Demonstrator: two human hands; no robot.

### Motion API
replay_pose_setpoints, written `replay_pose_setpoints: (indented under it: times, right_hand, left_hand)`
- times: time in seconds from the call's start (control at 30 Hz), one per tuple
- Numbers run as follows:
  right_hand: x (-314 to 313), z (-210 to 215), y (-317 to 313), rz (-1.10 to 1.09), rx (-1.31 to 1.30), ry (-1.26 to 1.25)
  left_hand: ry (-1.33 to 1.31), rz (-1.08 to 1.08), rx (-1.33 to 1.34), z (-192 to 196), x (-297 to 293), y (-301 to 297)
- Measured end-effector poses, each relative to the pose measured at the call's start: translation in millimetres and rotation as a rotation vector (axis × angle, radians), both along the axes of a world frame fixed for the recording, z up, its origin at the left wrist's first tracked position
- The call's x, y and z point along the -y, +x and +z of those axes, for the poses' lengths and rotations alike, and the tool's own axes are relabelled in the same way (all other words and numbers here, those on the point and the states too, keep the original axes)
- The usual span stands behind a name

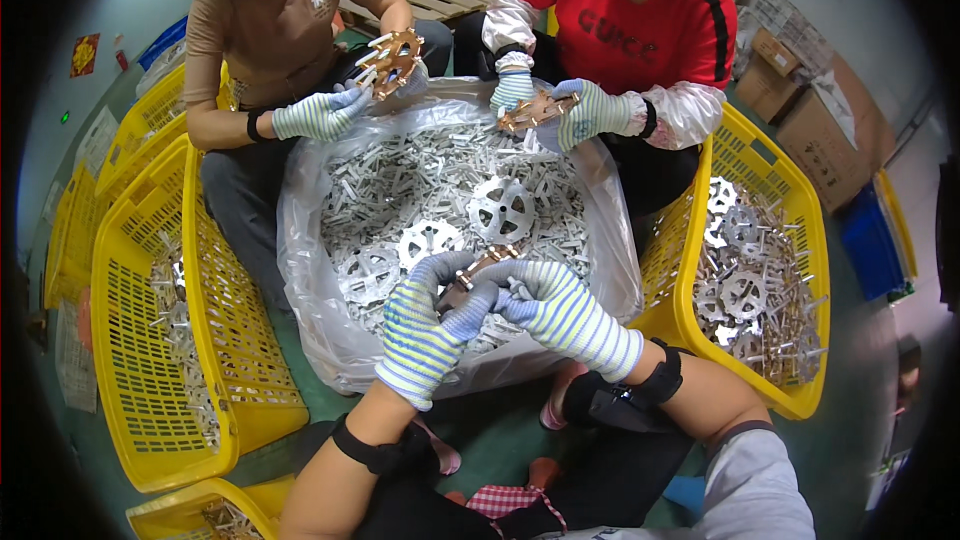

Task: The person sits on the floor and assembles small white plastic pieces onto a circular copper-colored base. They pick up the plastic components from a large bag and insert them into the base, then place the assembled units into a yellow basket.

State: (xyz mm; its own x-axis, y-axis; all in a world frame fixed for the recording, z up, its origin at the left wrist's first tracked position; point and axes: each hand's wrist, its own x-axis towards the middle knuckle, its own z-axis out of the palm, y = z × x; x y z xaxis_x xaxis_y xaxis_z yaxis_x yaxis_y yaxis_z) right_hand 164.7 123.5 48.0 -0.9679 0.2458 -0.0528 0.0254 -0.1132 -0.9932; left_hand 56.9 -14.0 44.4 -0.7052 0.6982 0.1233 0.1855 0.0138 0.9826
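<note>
Currently your left hand (425, 335) and right hand (555, 305), both in striped knit gloves, meet over the near side of the big plastic bag (310, 320). Between them sits a copper-coloured disc (478, 275), held low above the heap of loose metal pieces (430, 175). Left fingers are curled shut around the disc's near edge. Right fingers are closed too, pinching at its rim; whether a small piece sits under them cannot be told, since the glove hides it.

Judged step: fitting small pieces onto the disc, mid-way rather than finished. Two people opposite hold similar discs, one with prongs standing out all round (390, 60), the other (538, 110) flatter. Yours shows no such ring of prongs from here.

Next move, as a judgement: it calls for a steady left grip while the right hand frees itself to pick one piece from the heap just ahead. Silvery toothed discs (500, 208) lie mixed in there, so pick by feel and sight together.

Room: open space is small. The bag's rim rises just below your wrists. A yellow crate (150, 340) stands close on your left, and another yellow crate (800, 270), holding finished-looking parts, is close on your right. The co-workers' gloved hands work the far side, well apart from yours. Keep elbows in; reach forward, not sideways.
</note>
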Motion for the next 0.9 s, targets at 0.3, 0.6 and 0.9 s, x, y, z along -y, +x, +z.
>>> replay_pose_setpoints:
  times: [0.3,0.6,0.9]
  right_hand:
    - [5.9,-6.4,2.9,-0.086,-0.009,0.259]
    - [-4.5,24.9,1.3,-0.295,-0.092,0.374]
    - [-41.3,21.6,-1.1,-0.088,0.182,0.582]
  left_hand:
    - [-0.034,0.013,-0.187,-5.3,0.5,0.2]
    - [0.056,0.104,0.276,-5.8,-2.8,-24.9]
    - [-0.032,-0.073,0.392,-7.9,3.5,-33.9]
